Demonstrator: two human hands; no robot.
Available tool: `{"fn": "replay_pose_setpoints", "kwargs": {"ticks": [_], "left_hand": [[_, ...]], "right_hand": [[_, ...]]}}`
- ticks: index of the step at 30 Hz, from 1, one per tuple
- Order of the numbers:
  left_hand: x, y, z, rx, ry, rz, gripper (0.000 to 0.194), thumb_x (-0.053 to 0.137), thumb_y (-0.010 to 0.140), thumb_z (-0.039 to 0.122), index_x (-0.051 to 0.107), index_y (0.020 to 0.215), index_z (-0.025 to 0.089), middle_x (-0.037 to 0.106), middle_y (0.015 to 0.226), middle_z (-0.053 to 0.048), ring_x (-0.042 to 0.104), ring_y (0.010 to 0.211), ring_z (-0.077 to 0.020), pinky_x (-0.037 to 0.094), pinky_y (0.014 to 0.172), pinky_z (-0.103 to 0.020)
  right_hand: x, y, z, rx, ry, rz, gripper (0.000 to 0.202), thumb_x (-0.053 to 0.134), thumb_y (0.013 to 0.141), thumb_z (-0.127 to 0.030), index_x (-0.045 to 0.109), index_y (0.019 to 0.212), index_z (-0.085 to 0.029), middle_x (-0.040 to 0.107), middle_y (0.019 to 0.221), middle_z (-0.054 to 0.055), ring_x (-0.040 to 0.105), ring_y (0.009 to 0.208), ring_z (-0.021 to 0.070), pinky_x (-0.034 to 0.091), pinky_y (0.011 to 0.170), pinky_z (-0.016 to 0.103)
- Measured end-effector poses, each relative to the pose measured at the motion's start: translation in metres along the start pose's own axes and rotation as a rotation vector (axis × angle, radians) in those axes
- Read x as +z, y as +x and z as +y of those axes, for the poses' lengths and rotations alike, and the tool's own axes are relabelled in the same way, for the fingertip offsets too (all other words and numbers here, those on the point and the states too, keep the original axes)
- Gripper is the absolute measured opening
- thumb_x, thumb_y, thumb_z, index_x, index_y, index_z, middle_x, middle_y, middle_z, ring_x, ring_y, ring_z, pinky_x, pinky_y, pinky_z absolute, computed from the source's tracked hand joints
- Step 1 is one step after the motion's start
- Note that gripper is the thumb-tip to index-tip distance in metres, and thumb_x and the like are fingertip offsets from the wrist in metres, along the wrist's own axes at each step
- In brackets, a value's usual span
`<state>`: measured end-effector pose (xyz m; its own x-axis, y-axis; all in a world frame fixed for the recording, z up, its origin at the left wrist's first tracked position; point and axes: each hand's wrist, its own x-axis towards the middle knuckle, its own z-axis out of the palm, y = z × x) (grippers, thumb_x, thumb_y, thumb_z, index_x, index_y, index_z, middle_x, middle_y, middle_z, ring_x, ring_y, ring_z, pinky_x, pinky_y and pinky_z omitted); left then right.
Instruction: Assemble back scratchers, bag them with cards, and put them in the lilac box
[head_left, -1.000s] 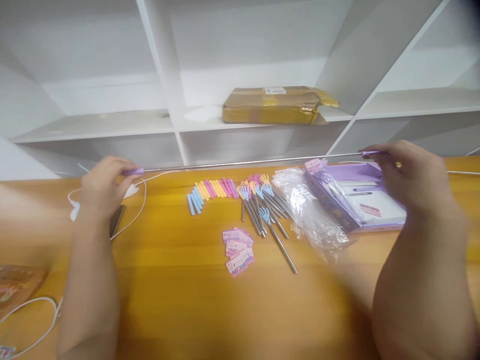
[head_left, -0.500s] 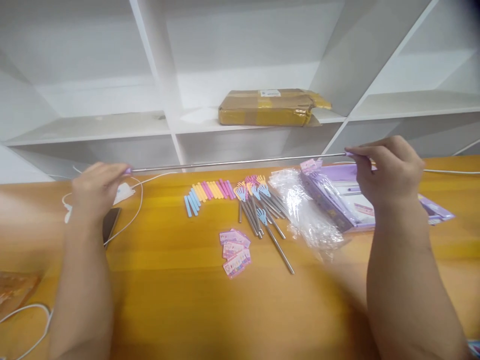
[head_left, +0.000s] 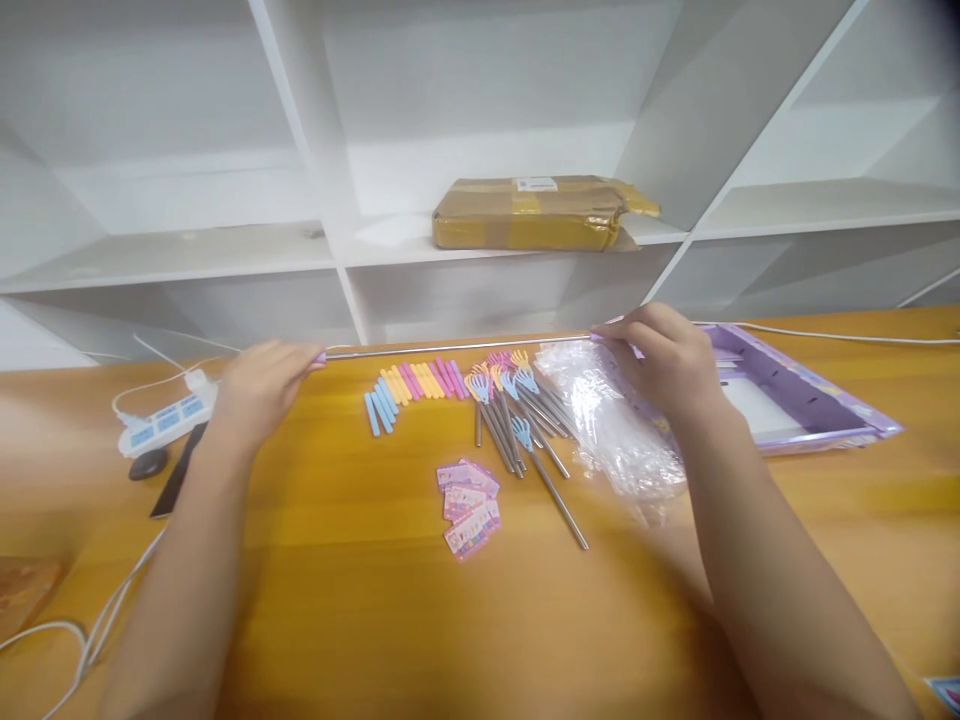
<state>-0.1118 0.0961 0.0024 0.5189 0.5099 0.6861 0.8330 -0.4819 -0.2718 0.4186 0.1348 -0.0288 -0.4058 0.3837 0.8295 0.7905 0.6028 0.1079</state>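
- Best handled, I'd say, with both hands level and any pull or push kept straight along the thin metal rod (head_left: 457,346); sideways force could bend so slender a middle.
- A light, even pinch at the ends seems wise, since they look small and easy to lose hold of.
- The left hand (head_left: 266,390) has its fingers pinched narrow on the rod's left end; the right hand (head_left: 660,350) has its own pinched on the right end.
- The rod is held out crosswise near the table's (head_left: 375,630) far edge, just beyond the coloured tubes (head_left: 416,382) and the back scratchers (head_left: 559,497); it looks lifted, though I can't be sure of the gap.
- It looks silvery, shiny and nearly straight, a touch higher on the right, with a bit of purple showing at each hand.
- Whatever sits inside the fingers is hidden from me.
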Motion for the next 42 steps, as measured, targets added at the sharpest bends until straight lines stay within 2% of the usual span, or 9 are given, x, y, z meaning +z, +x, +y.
{"fn": "replay_pose_setpoints", "kwargs": {"ticks": [5,9,15,19,22,28,36,39,42], "left_hand": [[0.005,0.010,0.036,0.051,-0.028,0.001,0.017,0.057,0.105,0.019,0.072,0.111,0.022,0.081,0.101,-0.005,0.072,0.086,-0.0205,0.050,0.075,-0.032],[0.003,0.015,0.060,0.089,-0.076,-0.045,0.019,0.055,0.103,0.014,0.069,0.111,0.023,0.080,0.101,-0.003,0.071,0.086,-0.0193,0.051,0.077,-0.032],[-0.004,0.018,0.093,0.098,-0.041,-0.052,0.024,0.053,0.101,0.010,0.065,0.118,0.021,0.079,0.100,-0.005,0.069,0.081,-0.0200,0.049,0.071,-0.033],[0.001,0.018,0.127,0.134,-0.083,-0.040,0.019,0.051,0.103,0.009,0.064,0.113,0.018,0.079,0.093,-0.004,0.069,0.077,-0.0173,0.047,0.066,-0.031],[0.010,0.015,0.143,0.126,-0.111,-0.013,0.015,0.054,0.103,0.009,0.064,0.112,0.016,0.079,0.091,-0.004,0.069,0.076,-0.0167,0.046,0.065,-0.030],[0.017,0.011,0.134,0.131,-0.141,-0.166,0.014,0.052,0.105,0.012,0.065,0.109,0.017,0.078,0.093,-0.006,0.068,0.075,-0.0171,0.042,0.061,-0.030],[0.015,0.014,0.126,0.130,-0.156,-0.193,0.012,0.055,0.106,0.018,0.066,0.109,0.017,0.078,0.091,-0.006,0.067,0.074,-0.0183,0.040,0.060,-0.031],[0.015,0.014,0.125,0.127,-0.185,-0.240,0.012,0.055,0.106,0.018,0.066,0.111,0.017,0.078,0.092,-0.006,0.068,0.076,-0.0184,0.039,0.061,-0.030],[0.014,0.014,0.126,0.130,-0.194,-0.218,0.013,0.053,0.107,0.019,0.066,0.110,0.017,0.077,0.092,-0.006,0.067,0.075,-0.0176,0.037,0.059,-0.029]], "right_hand": [[0.011,0.010,-0.038,-0.146,0.042,0.045,0.006,0.066,0.102,-0.017,0.071,0.104,-0.022,0.064,0.083,0.003,0.060,0.077,0.0171,0.046,0.068,0.031],[0.014,0.016,-0.068,-0.201,0.049,0.036,0.007,0.067,0.101,-0.015,0.068,0.102,-0.022,0.065,0.082,0.003,0.057,0.076,0.0173,0.044,0.067,0.032],[0.012,0.021,-0.089,-0.187,0.067,0.079,0.011,0.064,0.101,-0.013,0.068,0.103,-0.022,0.061,0.080,0.003,0.053,0.076,0.0179,0.040,0.067,0.032],[0.019,0.020,-0.114,-0.232,0.178,0.014,0.017,0.057,0.103,-0.010,0.069,0.106,-0.021,0.062,0.080,0.003,0.052,0.076,0.0176,0.036,0.068,0.032],[0.029,0.017,-0.133,-0.219,0.179,-0.032,0.021,0.052,0.104,-0.008,0.070,0.103,-0.020,0.057,0.075,0.002,0.046,0.072,0.0176,0.032,0.065,0.032],[0.036,0.014,-0.134,-0.220,0.205,-0.163,0.019,0.054,0.104,-0.010,0.067,0.094,-0.020,0.054,0.078,0.003,0.045,0.074,0.0182,0.030,0.067,0.032],[0.038,0.013,-0.131,-0.209,0.228,-0.209,0.013,0.056,0.107,-0.020,0.066,0.099,-0.020,0.059,0.083,0.003,0.049,0.077,0.0179,0.035,0.070,0.031],[0.036,0.017,-0.126,-0.264,0.219,-0.236,0.017,0.058,0.108,-0.023,0.065,0.094,-0.020,0.058,0.082,0.003,0.048,0.077,0.0177,0.034,0.070,0.031],[0.024,0.025,-0.121,-0.356,0.141,-0.260,0.021,0.055,0.108,-0.019,0.064,0.088,-0.019,0.057,0.080,0.003,0.046,0.075,0.0178,0.031,0.069,0.033]]}}
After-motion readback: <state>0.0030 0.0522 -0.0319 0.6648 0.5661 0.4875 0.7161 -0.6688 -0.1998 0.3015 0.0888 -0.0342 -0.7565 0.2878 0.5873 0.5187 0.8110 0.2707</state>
